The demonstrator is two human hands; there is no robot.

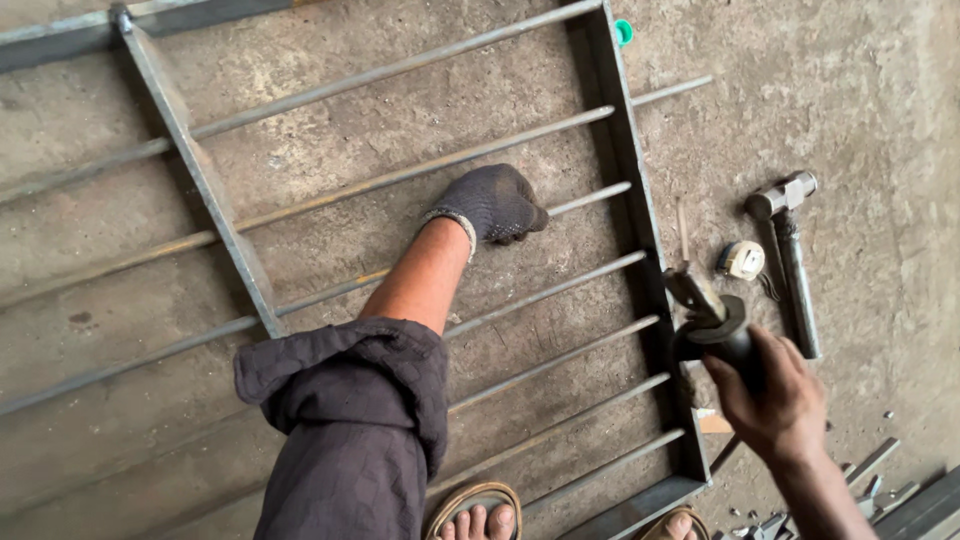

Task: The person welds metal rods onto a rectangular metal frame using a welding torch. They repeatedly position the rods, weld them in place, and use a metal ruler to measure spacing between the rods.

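I am pressing my gloved left hand (pixel 493 203) closed around a thin bar (pixel 585 200) of the steel grille (pixel 640 200) lying on the floor. My bare right hand (pixel 775 395) is gripping the electrode holder (pixel 715 325) by its dark handle, just beside the frame's edge. The grille looks heavy and stiff; the frame gives the firmest hold. A hammer (pixel 790 250) is lying beyond my right hand.

Hammer (pixel 790 250), tape measure (pixel 741 260), scrap offcuts (pixel 880 470) on concrete floor (pixel 880 90)
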